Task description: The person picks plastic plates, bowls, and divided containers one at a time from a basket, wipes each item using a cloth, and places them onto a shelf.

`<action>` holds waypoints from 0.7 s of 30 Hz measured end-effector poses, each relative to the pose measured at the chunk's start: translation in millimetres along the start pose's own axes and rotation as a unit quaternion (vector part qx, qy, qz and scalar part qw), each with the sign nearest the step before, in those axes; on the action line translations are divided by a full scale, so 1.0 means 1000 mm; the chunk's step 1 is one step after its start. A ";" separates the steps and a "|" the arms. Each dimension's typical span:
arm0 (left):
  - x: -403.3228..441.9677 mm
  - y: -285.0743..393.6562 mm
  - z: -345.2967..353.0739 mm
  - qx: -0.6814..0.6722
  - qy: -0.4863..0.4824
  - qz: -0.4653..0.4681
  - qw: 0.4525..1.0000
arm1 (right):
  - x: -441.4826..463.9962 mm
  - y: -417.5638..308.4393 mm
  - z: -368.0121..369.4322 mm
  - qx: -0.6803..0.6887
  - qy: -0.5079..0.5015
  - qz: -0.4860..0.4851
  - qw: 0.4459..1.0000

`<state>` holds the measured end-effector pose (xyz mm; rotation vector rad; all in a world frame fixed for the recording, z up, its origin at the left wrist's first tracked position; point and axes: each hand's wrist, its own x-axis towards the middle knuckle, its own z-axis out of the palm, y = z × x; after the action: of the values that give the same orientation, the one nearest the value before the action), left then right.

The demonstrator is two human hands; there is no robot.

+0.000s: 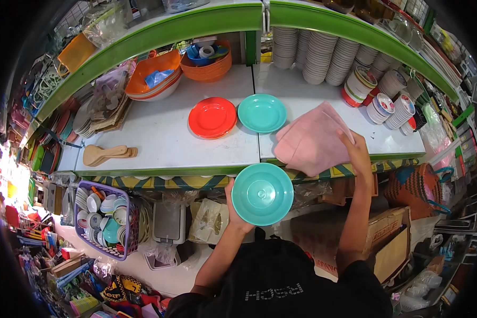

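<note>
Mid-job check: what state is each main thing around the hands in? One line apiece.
Turquoise dish: held in the left hand, off the shelf
Pink cloth: creased, held in the right hand
Turquoise plate: resting on the shelf
Red plates: stacked
Wooden paddles: stacked flat
Purple basket: filled with dishes

Wooden paddles (107,154) lie at left — a woven basket (414,192) sits at right.

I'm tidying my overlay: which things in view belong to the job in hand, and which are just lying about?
In the job: teal dish, in the left hand; pink cloth, in the right hand; probably teal plate, red plates.
Apparently just lying about: wooden paddles; orange bowls; purple basket.
</note>
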<state>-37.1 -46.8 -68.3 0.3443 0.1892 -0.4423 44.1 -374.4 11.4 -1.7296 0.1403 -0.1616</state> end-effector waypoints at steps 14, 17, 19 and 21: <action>-0.018 -0.004 0.031 -0.022 0.033 0.032 0.999 | -0.136 -0.044 0.161 -0.306 -0.091 -0.373 0.871; -0.020 -0.003 0.017 -0.032 0.032 0.035 0.998 | -0.126 -0.039 0.166 -0.268 -0.082 -0.341 0.897; -0.025 -0.007 0.008 -0.020 0.047 0.034 0.998 | -0.114 -0.046 0.160 -0.254 -0.055 -0.279 0.924; -0.037 -0.009 0.005 -0.011 0.057 0.011 0.998 | -0.100 -0.058 0.151 -0.245 0.018 -0.255 0.935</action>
<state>-73.7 -41.8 -56.9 0.3498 0.3017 -0.3994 -25.4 -200.3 41.3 -2.2349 -0.2715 -0.5798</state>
